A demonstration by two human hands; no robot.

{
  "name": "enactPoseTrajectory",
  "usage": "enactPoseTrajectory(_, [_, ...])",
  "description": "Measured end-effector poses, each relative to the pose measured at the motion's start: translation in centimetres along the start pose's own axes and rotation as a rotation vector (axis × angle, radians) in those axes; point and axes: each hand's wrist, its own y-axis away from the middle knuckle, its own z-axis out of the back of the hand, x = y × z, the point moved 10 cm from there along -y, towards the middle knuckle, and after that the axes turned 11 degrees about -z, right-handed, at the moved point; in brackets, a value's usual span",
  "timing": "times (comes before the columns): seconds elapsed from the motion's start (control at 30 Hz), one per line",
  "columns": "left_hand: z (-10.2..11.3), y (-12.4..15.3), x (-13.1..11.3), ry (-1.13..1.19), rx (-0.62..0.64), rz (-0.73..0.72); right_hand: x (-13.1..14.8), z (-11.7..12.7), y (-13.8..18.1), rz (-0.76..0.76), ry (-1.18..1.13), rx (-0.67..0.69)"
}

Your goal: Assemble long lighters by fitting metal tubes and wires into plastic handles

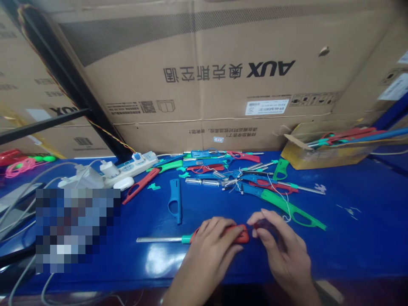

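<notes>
A red long-necked lighter (241, 234) lies along the front of the blue table, its metal tube (159, 239) pointing left past a teal collar (186, 239). My left hand (214, 240) is closed over the lighter's handle from above and hides most of it. Just right of the handle's end, my right hand (282, 246) pinches a dark red translucent piece (262, 224), largely covered by my fingers. A narrow gap separates that piece from the lighter. Beyond my left hand lies a blue lighter shell (175, 202); behind my right hand is a green shell (293, 208).
Lighter parts, thin wires and metal tubes pile up (223, 170) along the back. A cardboard box (328, 158) of lighters stands at back right. At left are a power strip (137, 168), chargers, cables and a black rack post (92, 97). Large cartons (204, 34) wall the back.
</notes>
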Motion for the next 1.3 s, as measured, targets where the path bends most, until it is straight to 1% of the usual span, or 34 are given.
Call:
enactPoseTrajectory(0.13, [0.1, 0.0, 0.0, 0.002, 0.002, -0.001, -0.3, 0.0, -0.1, -0.046, 0.058, -0.02])
enactPoseTrajectory(0.37, [0.0, 0.0, 0.1, -0.022, -0.003, -0.01, -0.6, 0.5, 0.3, -0.069, 0.085, -0.058])
enactPoseTrajectory(0.53, [0.1, 0.0, 0.0, -0.03, -0.007, -0.015, -0.2, 0.5, 0.1, -0.064, 0.091, -0.066])
enactPoseTrajectory(0.7, [0.4, -0.1, -0.3, -0.027, -0.029, -0.048, 0.0, 0.7, 0.0, -0.02, 0.052, -0.076])
enactPoseTrajectory(0.97, [0.3, -0.1, -0.4, -0.043, -0.019, -0.051, -0.4, 1.0, 0.0, -0.041, 0.083, -0.083])
enactPoseTrajectory(1.13, [0.3, -0.1, -0.1, -0.048, -0.022, -0.029, -0.1, 0.7, 0.1, -0.015, 0.08, -0.068])
enactPoseTrajectory(1.23, [0.2, -0.1, -0.1, -0.06, -0.025, -0.033, -0.1, 0.8, 0.2, -0.028, 0.106, -0.092])
enactPoseTrajectory(1.3, [0.3, -0.1, -0.2, -0.074, -0.026, -0.035, 0.0, 1.2, 0.2, -0.035, 0.138, -0.131])
